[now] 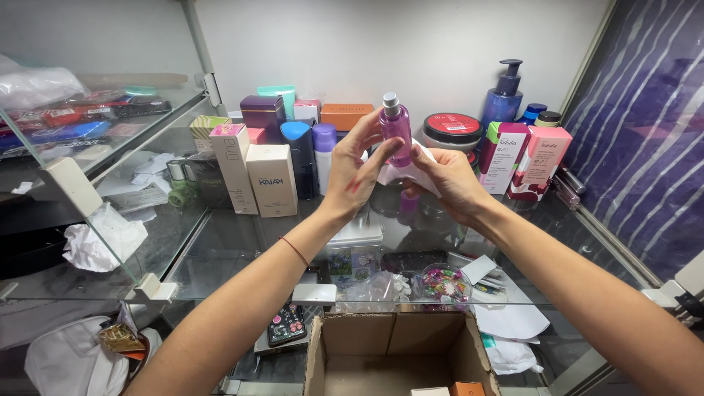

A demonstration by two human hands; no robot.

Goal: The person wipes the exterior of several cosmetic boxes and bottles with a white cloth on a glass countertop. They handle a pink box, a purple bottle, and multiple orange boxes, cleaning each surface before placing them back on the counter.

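1. Tall cream cartons (271,180) stand beside a purple box (262,112) and an orange box (346,116) on the glass shelf (220,249).
2. A blue pump bottle (504,95) rises behind pink cartons (539,161) and a red-lidded jar (452,128).
3. Below, an open cardboard box (396,356) sits near crumpled white paper (103,238).
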